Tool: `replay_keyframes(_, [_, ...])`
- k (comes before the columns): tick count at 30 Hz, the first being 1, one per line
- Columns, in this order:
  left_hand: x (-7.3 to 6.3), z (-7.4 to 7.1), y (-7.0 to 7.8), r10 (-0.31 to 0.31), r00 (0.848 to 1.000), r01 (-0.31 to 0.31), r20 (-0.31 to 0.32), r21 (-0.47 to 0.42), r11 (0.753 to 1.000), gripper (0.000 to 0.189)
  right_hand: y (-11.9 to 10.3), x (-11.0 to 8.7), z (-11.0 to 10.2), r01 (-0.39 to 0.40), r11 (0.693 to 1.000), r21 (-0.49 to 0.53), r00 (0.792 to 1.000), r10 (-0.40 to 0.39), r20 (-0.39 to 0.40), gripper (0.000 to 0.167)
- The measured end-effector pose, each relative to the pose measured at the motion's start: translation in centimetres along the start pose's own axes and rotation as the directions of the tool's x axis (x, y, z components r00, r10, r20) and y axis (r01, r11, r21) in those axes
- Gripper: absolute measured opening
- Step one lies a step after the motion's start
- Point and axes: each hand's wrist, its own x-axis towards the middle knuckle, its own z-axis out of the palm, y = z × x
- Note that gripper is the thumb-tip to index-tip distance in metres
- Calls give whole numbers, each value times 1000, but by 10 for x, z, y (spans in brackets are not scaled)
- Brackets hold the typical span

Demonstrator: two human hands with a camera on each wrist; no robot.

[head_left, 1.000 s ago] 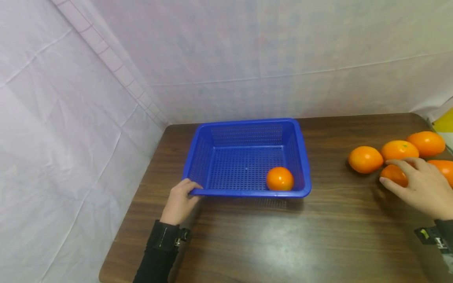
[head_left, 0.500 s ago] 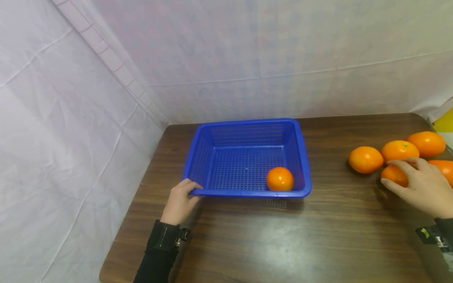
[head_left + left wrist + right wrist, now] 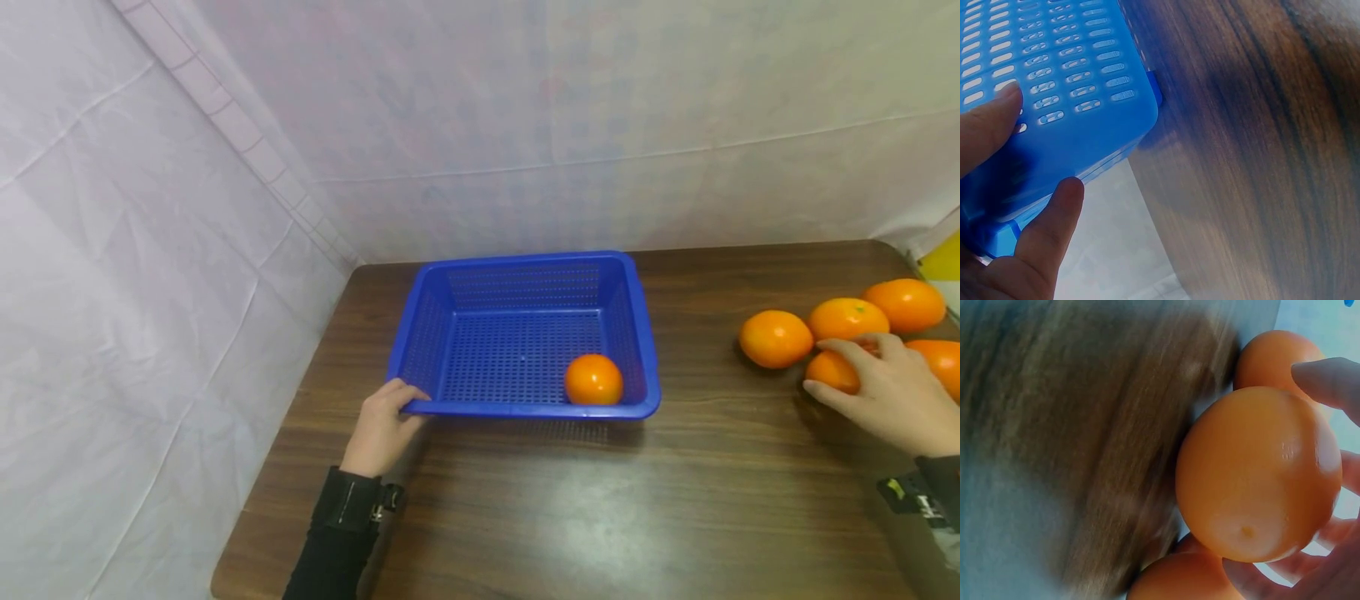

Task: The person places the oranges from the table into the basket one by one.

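Note:
My left hand (image 3: 380,429) grips the near left corner of a blue plastic basket (image 3: 517,410), fingers over the rim. Up close in the left wrist view, thumb and finger lie against the perforated basket wall (image 3: 1107,125). One orange (image 3: 593,380) sits inside, toward the near right corner. Far to the right, my right hand (image 3: 892,398) curls its thumb and fingers around another orange (image 3: 832,372) on the table. In the right wrist view that orange (image 3: 1257,475) fills the grasp, with neighbouring oranges partly hidden behind it.
Several more oranges cluster around the right hand: one to its left (image 3: 776,339), one behind (image 3: 847,319), one farther back (image 3: 903,305), one at the frame's right edge (image 3: 937,362). White cloth (image 3: 525,125) hangs behind the brown wooden table (image 3: 525,500).
My right hand shifts very slightly around its orange. The left hand, basket and other oranges stay where they were.

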Motion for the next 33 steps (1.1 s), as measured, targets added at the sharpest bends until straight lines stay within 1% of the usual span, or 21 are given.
replay_keyframes(2, [0,0,0,-1,1000,1,0,-1,1000,16,0,1,0,-1,1000,2,1000,1,10,57])
replay_keyframes(9, [0,0,-1,-6,1000,6,3,-1,1000,15,-2,1,1,13,1000,-9,1000,-13,-1,57])
replay_keyframes(13, [0,-1,0,-11,1000,11,6,1,1000,15,-4,0,0,13,1000,-10,1000,-13,7,55])
replay_keyframes(22, [0,1,0,20,1000,-20,-11,-4,1000,18,-1,-1,1,-4,1000,-7,1000,4,-2,57])
replay_keyframes(28, [0,0,0,-7,1000,7,0,-8,1000,18,0,-2,4,14,1000,-9,1000,-15,-26,55])
replay_keyframes(33, [0,-1,1,-22,1000,22,8,-11,1000,17,-1,-2,5,-2,1000,-6,1000,2,-13,57])
